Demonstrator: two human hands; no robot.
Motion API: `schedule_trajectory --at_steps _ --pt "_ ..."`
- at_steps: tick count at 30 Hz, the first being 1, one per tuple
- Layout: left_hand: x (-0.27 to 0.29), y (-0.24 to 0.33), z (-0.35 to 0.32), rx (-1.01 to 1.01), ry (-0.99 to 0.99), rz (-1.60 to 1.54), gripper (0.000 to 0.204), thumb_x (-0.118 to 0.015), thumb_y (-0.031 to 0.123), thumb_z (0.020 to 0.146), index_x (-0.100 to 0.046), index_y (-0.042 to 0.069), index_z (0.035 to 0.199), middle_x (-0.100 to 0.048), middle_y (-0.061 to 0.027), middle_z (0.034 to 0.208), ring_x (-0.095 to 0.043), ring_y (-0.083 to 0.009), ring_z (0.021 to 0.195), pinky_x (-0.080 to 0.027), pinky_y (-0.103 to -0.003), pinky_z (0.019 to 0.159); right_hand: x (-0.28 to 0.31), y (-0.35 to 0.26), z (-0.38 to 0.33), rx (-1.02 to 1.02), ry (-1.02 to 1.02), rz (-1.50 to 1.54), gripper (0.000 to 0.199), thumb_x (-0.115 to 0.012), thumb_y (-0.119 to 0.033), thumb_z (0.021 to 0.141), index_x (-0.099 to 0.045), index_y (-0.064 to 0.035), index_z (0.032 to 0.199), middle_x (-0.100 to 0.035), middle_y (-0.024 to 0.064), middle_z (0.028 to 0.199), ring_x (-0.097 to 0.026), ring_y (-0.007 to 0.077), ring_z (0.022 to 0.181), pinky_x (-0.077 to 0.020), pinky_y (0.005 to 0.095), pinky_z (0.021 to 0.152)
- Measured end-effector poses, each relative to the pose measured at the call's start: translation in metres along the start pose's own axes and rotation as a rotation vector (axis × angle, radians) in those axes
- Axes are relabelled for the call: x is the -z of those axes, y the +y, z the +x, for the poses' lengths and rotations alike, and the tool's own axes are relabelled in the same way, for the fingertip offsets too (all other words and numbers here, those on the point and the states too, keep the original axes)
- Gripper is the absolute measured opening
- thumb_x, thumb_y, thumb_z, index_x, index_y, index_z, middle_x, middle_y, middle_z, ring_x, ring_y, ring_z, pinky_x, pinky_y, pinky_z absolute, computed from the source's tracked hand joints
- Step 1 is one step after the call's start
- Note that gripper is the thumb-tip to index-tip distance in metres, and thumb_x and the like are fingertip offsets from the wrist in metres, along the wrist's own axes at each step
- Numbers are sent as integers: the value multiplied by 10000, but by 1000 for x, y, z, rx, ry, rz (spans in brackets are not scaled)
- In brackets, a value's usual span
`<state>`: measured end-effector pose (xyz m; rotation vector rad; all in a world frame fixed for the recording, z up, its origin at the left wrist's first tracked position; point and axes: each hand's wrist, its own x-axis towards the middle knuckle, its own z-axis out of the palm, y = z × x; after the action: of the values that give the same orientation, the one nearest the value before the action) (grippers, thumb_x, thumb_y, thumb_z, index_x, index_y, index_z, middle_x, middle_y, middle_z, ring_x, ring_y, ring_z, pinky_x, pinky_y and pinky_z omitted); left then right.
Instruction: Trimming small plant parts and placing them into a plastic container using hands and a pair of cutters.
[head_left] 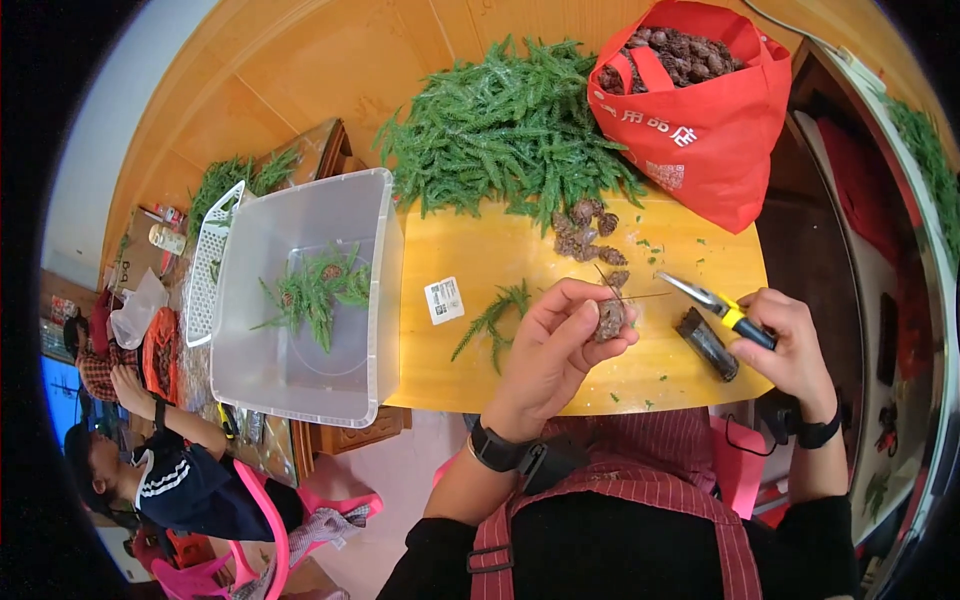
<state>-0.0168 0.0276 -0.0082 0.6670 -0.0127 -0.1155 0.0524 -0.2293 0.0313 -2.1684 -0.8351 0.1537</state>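
Note:
Between the thumb and fingers of my left hand [540,355] is a brown pine cone [609,322], held above the table's front part. Thin dark wires [645,296] stick out from the top of the cone. My right hand [790,345] is closed around pliers [738,320] with yellow and black handles. Their metal jaws point up and left, near the wire ends but apart from them. A dark bundle [707,345], its kind unclear, lies on the table below the pliers. Left of my left hand is a green artificial sprig [488,328]. Several loose pine cones [575,240] lie beyond it.
A big heap of green sprigs [500,130] covers the table's back. Beside it stands a red bag [690,150] full of pine cones. At left is a clear plastic bin [388,300] holding sprigs with cones. A seated co-worker [200,480] is at another table, far left.

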Motion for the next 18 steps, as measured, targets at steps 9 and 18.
schedule_trajectory --at_steps 9,18 --pt "-7 1 1 20 -19 -14 175 -456 153 905 -488 35 1029 -570 -180 967 -610 -205 804 -543 -230 656 -7 -13 3 113 -7 16 295 -724 -189 625 -487 -13 639 -515 137 730 -560 287 745 -428 324 618" --pt "-5 0 -1 29 -12 -27 155 -466 133 896 -490 37 1016 -590 -178 933 -622 -213 787 -546 -235 646 -12 -18 5 124 -11 95 285 -722 -167 623 -479 -18 631 -471 118 684 -552 290 774 -442 336 672"
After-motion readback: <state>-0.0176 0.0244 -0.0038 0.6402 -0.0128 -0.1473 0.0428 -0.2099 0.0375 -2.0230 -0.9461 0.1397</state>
